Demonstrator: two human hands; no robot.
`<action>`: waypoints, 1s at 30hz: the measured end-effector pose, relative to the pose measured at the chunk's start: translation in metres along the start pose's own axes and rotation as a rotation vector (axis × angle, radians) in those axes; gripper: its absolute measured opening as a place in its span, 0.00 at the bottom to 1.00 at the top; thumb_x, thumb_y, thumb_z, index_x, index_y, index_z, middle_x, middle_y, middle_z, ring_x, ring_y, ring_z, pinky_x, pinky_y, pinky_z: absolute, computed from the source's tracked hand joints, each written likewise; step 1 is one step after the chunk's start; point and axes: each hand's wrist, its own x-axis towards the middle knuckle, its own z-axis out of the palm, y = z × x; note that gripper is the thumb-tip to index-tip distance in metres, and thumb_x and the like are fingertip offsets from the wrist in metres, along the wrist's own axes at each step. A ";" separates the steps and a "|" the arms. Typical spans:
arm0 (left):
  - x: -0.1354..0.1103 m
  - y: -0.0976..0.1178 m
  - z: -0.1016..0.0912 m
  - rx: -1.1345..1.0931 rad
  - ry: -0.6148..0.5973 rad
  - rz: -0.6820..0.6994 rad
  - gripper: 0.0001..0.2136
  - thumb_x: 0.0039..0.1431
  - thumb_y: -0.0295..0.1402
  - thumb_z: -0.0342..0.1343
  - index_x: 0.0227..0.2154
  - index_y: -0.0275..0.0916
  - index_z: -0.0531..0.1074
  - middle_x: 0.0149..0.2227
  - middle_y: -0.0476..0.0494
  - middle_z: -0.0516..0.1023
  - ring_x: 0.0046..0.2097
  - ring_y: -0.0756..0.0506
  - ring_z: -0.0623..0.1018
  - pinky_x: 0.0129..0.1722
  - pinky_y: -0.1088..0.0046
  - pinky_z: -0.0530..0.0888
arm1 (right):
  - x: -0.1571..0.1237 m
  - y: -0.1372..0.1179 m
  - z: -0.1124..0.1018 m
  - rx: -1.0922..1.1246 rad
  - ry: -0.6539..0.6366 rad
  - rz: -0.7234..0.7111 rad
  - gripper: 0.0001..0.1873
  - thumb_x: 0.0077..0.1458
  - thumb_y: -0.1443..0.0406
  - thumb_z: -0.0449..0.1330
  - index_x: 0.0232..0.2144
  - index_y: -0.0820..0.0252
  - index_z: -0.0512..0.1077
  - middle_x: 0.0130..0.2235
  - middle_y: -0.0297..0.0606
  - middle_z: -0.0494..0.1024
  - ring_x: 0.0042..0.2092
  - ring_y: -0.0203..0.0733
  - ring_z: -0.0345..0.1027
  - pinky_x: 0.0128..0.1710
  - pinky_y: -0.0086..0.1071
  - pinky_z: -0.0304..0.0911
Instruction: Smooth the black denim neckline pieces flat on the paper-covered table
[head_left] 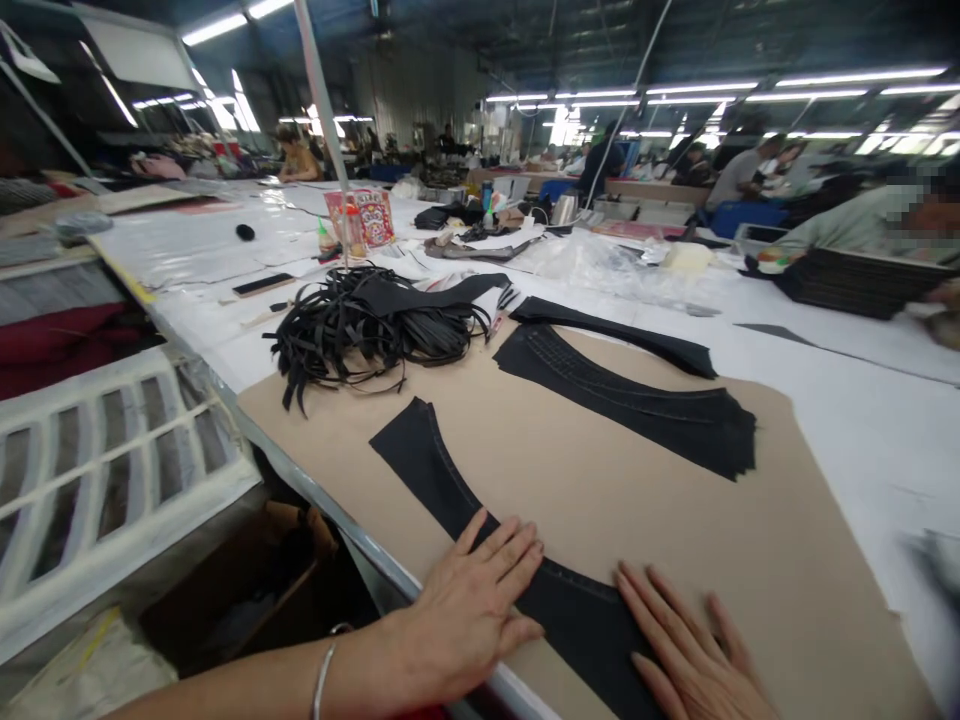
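A matte black panel (581, 625) with a seamed concave edge lies on smooth tan sheeting (600, 490), its long axis slanting from far left to near right. Left hand (480, 600) and right hand (690, 650) rest on it, unclenched.

Patterned box (375, 218): red and white, standing far ahead of my fingers (517, 545), to their left.
Orange bottle (354, 230): just beside that, on its left.
Green-tipped bottle (325, 238): a little farther left again.
Clear plastic sheeting (600, 262): crumpled, far ahead of my fingers and rightward.
Slatted rack (112, 498): white, left of my fingers.
Red cloth (60, 345): beyond the slats, farther from my fingers.
Cardboard box (319, 535): low in shadow, left of my fingers.
Dark stack (862, 280): far off to my fingers' right, a co-worker (832, 225) in pale clothing beside it.
Tube lights (709, 88): lit, high beyond my fingers.
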 end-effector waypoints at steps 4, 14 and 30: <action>0.005 -0.024 -0.016 -0.122 0.156 -0.171 0.19 0.67 0.34 0.44 0.59 0.42 0.60 0.60 0.46 0.65 0.63 0.46 0.62 0.62 0.59 0.60 | 0.002 -0.006 -0.026 0.091 -0.117 0.092 0.33 0.63 0.61 0.44 0.67 0.55 0.38 0.61 0.41 0.62 0.60 0.48 0.58 0.56 0.51 0.58; 0.008 -0.167 -0.077 0.190 0.128 -0.783 0.21 0.54 0.42 0.56 0.46 0.33 0.69 0.44 0.36 0.73 0.49 0.36 0.70 0.49 0.62 0.67 | 0.012 0.012 -0.028 0.164 -0.060 0.293 0.15 0.58 0.60 0.53 0.47 0.52 0.69 0.42 0.37 0.77 0.43 0.44 0.71 0.46 0.42 0.62; 0.020 -0.008 -0.006 -0.051 0.060 0.088 0.15 0.62 0.23 0.48 0.50 0.39 0.68 0.42 0.43 0.74 0.46 0.46 0.71 0.49 0.67 0.69 | 0.028 -0.037 -0.026 0.247 -0.038 0.107 0.30 0.49 0.77 0.47 0.56 0.63 0.64 0.47 0.46 0.72 0.46 0.44 0.66 0.46 0.37 0.65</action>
